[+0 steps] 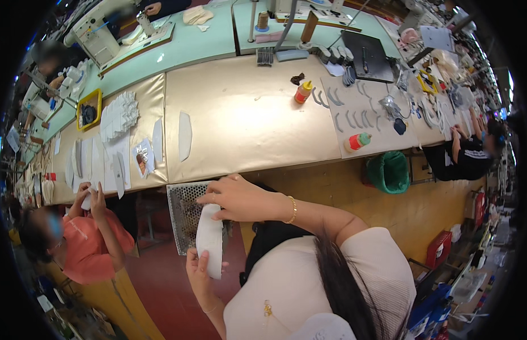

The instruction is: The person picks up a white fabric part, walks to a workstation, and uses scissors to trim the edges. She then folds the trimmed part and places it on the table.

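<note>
A long white curved fabric piece (210, 241) is held up between my hands, in front of the table edge. My left hand (199, 274) grips its lower part, with the thumb on its face and fingertips showing behind. At the top end my right hand (236, 198) pinches the piece between thumb and fingers. Just beyond the piece is a perforated metal box (178, 218), partly hidden by my hands. A similar pale curved piece (185, 136) lies flat on the gold-covered table (235, 107) ahead.
At the left, a co-worker in an orange shirt (93, 249) handles a white piece beside stacked pale pieces (119, 116). Squeeze bottles (302, 93) and grey curved strips (354, 120) are on the right half. A green-lined bin (389, 173) stands below the table. Sewing machines (102, 34) line the far side.
</note>
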The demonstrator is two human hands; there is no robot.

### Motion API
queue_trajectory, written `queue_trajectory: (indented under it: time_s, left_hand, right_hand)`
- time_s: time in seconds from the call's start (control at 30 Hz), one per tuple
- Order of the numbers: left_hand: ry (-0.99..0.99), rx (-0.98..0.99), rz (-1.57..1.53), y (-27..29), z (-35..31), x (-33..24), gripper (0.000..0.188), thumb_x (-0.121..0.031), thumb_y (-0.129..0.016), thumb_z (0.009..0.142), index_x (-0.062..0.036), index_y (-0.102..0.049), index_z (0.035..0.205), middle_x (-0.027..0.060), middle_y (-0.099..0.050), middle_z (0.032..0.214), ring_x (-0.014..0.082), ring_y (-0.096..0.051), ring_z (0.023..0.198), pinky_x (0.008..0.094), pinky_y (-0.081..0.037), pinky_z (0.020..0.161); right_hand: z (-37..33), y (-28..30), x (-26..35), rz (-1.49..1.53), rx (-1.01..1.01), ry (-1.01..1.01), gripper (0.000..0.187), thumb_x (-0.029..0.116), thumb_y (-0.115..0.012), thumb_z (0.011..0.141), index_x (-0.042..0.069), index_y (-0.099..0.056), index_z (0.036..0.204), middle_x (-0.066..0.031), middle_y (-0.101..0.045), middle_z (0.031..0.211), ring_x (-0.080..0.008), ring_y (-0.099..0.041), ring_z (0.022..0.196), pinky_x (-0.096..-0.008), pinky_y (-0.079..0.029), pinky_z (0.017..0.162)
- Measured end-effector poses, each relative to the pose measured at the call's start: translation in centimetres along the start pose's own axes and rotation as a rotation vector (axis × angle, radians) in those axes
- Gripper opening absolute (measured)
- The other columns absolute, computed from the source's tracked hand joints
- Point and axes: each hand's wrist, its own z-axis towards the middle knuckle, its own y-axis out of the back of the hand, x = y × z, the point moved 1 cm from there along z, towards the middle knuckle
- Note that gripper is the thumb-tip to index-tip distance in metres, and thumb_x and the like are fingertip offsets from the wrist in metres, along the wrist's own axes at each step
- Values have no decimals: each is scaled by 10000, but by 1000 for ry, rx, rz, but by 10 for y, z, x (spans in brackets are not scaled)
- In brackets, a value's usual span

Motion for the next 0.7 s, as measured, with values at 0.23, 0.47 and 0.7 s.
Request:
queue_trajectory:
  time_s: [0.23, 0.47, 0.7]
  left_hand:
    - [-42, -25, -57, 7, -7, 41, 224, -131, -644, 863, -79, -430, 900, 102, -599, 764, 145, -546, 443, 247, -453, 372]
    - [-92, -28, -40, -55, 0, 33, 262, -127, -636, 871, -40, -447, 1031, 112, -599, 842, 170, -592, 510, 257, -473, 405]
    - [2, 29, -266, -161, 61, 33, 430, -40, -574, 872, -37, -380, 1255, 143, -606, 994, 236, -665, 747, 308, -562, 599]
  right_hand:
    - [-91, 30, 8, 32, 152, -216, 366, 288, -629, 834, 74, -620, 1131, -118, -619, 975, -289, -605, 947, -387, -478, 821]
    - [-142, 126, -59, -212, 135, -371, 358, 294, -603, 854, 68, -617, 1131, -129, -631, 1051, -303, -615, 963, -391, -475, 847]
    - [-177, 243, -300, -217, -253, -616, 231, 214, -568, 846, 66, -677, 986, -117, -684, 927, -308, -641, 871, -397, -500, 774]
